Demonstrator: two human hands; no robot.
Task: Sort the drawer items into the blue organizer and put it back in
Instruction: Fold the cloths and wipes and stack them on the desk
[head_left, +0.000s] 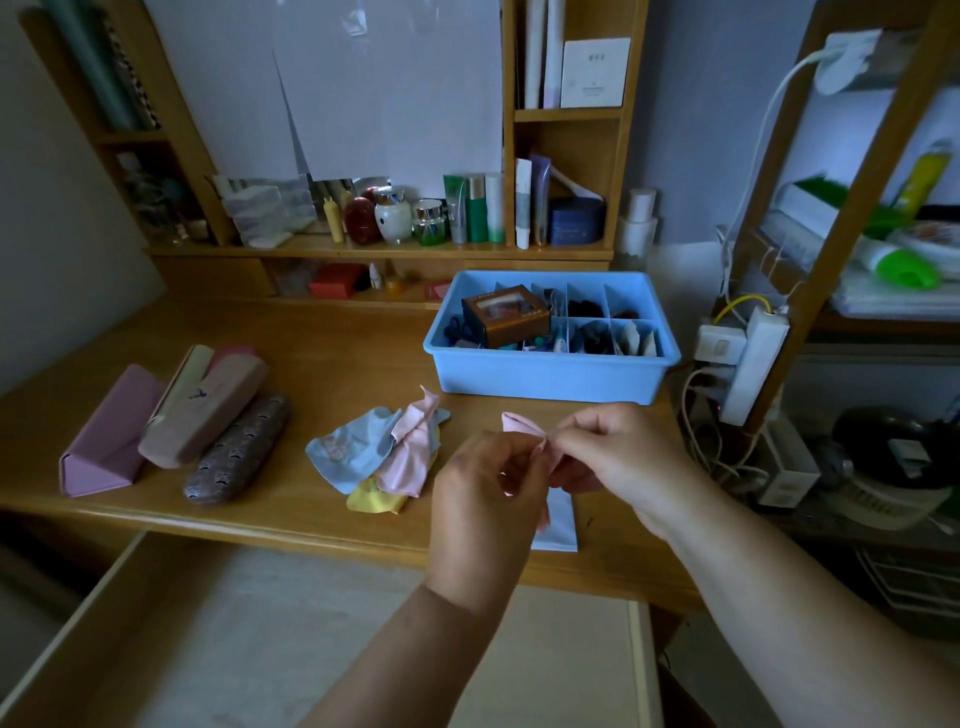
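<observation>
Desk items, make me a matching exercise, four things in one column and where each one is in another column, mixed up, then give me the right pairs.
Things:
1. brown box
2. pink cloth
3. patterned glasses case
4. pile of cloths

Places:
A. on the desk in front of the blue organizer, left of the hands
B. pinched between the left hand and right hand
C. sitting in the blue organizer
D. at the left of the desk, nearest the front edge among the cases

Pairs: 1-C, 2-B, 3-D, 4-A
</observation>
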